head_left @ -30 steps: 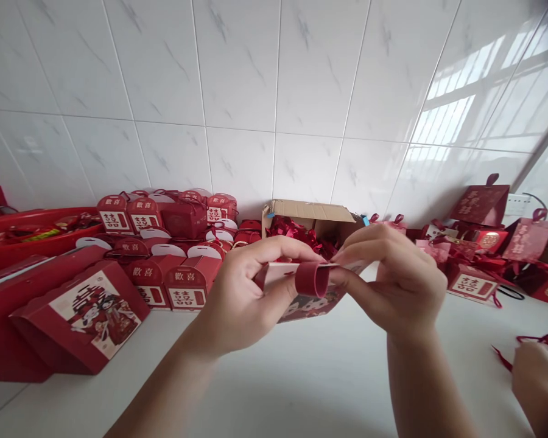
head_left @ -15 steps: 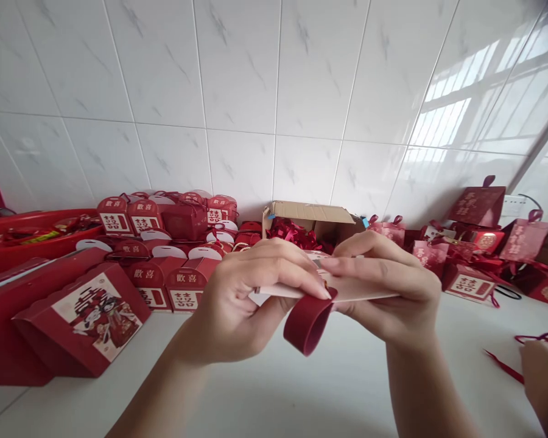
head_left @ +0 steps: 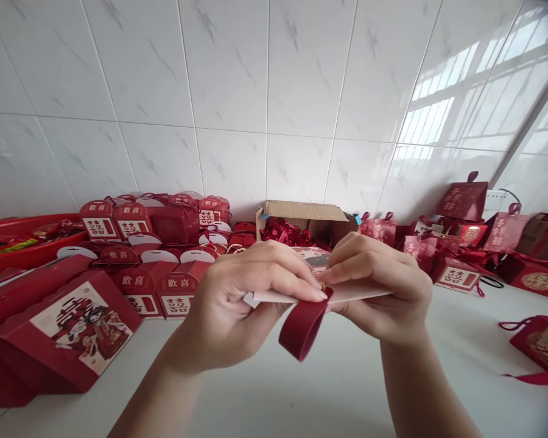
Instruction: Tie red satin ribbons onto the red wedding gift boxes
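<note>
In front of me a flat, pale cardboard gift box piece (head_left: 356, 293) with a printed upper face is held level in both hands. A loop of dark red ribbon (head_left: 302, 328) hangs from its near edge, beside a small gold-coloured bit (head_left: 323, 286). My left hand (head_left: 246, 298) is closed on the left side, thumb below, fingertips pressing at the top of the ribbon. My right hand (head_left: 379, 286) pinches the right side, thumb underneath, its fingertips close to the gold bit. The hands hide much of the upper face.
Several red gift boxes (head_left: 137, 286) stand stacked at left, beside a larger picture-fronted box (head_left: 73, 331) and a red basin (head_left: 9, 261). Behind my hands is an open carton (head_left: 305, 211) of red ribbons. More boxes (head_left: 456, 274) line the right; another red box (head_left: 541, 340) lies nearer on the white table (head_left: 347, 389).
The view has shifted slightly to the right. My right fingertips have moved a little towards the gold bit. Another person's hand at the right edge is out of view, and a red box shows there.
</note>
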{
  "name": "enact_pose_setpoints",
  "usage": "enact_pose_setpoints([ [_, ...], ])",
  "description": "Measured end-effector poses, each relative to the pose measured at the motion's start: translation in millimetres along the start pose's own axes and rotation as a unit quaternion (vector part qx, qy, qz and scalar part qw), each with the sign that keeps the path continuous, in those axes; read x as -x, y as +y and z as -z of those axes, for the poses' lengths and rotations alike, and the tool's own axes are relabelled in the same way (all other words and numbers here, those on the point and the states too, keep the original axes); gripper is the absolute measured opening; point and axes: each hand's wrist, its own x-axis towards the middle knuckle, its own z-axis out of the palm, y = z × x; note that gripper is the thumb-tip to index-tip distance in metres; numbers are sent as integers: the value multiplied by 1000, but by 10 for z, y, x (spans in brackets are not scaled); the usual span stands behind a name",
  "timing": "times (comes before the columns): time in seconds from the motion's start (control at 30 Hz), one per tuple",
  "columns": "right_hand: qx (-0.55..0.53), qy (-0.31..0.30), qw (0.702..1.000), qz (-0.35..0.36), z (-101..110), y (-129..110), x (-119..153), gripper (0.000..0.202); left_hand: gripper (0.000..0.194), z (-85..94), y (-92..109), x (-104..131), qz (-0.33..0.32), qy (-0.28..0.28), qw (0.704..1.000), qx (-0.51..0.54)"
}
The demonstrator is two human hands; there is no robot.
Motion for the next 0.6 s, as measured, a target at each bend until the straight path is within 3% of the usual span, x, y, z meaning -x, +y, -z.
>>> enact_pose_setpoints([
  [0.27, -1, 20, 1000, 0, -49, 4, 23, 11, 14, 13, -18, 19, 62, 11, 998, 3],
  [0.43, -28, 32, 999, -33, -73, -16, 12, 20, 22, 8, 15, 30, 88, -11, 996, 29],
  [0.6, -55, 54, 994, -76, -135, 14, 8, 24, 16, -2, 61, 30, 151, 14, 987, 49],
])
